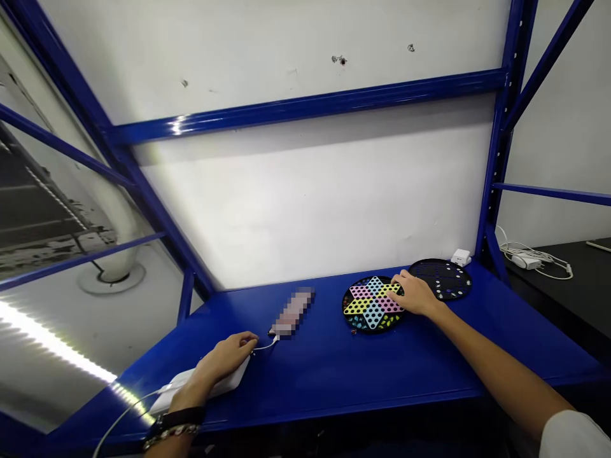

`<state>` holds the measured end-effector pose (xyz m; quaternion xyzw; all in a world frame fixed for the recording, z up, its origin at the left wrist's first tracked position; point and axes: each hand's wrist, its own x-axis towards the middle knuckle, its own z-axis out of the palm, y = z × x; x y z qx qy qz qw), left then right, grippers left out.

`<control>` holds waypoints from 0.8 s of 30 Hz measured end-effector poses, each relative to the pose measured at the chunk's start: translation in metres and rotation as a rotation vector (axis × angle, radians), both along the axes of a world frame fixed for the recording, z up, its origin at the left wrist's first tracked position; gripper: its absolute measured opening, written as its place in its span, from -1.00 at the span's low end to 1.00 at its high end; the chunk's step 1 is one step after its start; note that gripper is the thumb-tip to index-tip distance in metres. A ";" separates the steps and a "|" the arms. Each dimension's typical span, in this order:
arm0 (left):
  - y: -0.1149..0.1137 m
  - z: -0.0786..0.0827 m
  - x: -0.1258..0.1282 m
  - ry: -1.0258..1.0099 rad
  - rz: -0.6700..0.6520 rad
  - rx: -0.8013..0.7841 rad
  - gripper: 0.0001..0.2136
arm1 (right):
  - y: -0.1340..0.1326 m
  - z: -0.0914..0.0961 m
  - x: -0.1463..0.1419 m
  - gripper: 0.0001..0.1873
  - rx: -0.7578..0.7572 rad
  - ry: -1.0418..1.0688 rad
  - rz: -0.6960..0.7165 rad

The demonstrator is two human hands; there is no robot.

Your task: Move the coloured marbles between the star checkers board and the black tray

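A round black game board with a coloured star of peg holes lies on the blue shelf. My right hand rests on the board's right edge, fingers curled down onto it; what they pinch is too small to see. Just behind it lies a second round black tray with a few small pieces. My left hand lies on a flat white pad-like device at the shelf's front left, fingers bent over it. A white cable runs from there to a blurred phone-like object.
Blue rack posts and beams frame the shelf, with a white wall behind. A small white adapter sits at the back right corner. A black table to the right carries a white charger and cables. A bracelet circles my left wrist.
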<state>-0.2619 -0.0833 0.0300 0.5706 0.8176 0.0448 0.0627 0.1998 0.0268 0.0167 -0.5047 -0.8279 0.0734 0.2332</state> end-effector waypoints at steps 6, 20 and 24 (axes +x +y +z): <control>0.006 0.004 0.011 -0.094 -0.052 -0.070 -0.68 | -0.045 -0.002 -0.056 -0.52 0.078 -0.127 0.472; 0.016 0.011 0.149 -0.407 -0.437 0.442 -0.76 | -0.045 -0.015 -0.053 -0.81 -0.047 -0.156 0.606; 0.037 0.002 0.198 -0.505 -0.608 0.330 -0.80 | -0.041 -0.013 -0.050 -0.81 -0.135 -0.095 0.668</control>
